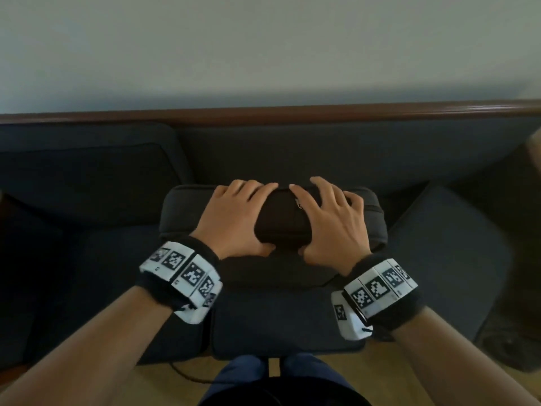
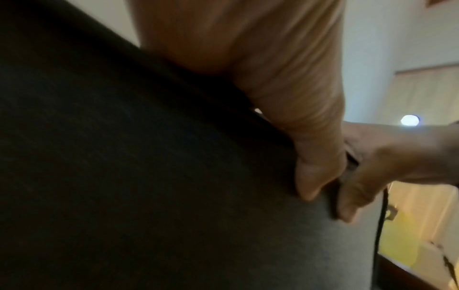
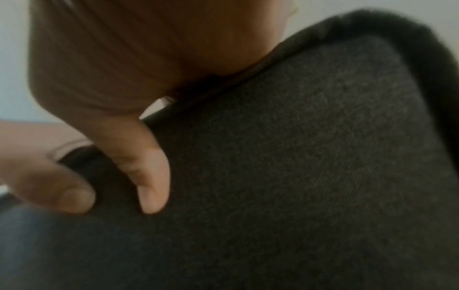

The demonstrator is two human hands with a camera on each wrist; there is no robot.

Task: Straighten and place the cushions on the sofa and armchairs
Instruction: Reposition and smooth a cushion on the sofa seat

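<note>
cushion (image 1: pixel 273 230): dark grey, stood on its lower edge mid-seat on the sofa (image 1: pixel 87 177), top edge up toward cam; zip pull shows near the R fingertips.
long axis: 9–3 o'clock, parallel to the backrest.
L hand (image 1: pixel 234 221): clamped over top edge just L of centre; fingers wrapped to the far face at 12, thumb dug into the near face at 6. L wrist view confirms thumb pressed into fabric.
R hand (image 1: pixel 330 227): mirror grip just R of centre, fingers more spread; thumb on near face (R wrist view).
hand spacing: thumbs nearly touching, both at mid-span; cushion ends at 9 and 3 unsupported.
nearer hand: neither, looks symmetric.
target dir: backrest lies at 12 from both hands, close behind the cushion.
other cushions: one against the back at 10 (image 1: pixel 87 171), one at 3–4 (image 1: pixel 448 253).
next (guess): tip or push toward 12, keep axis 9–3.
</note>
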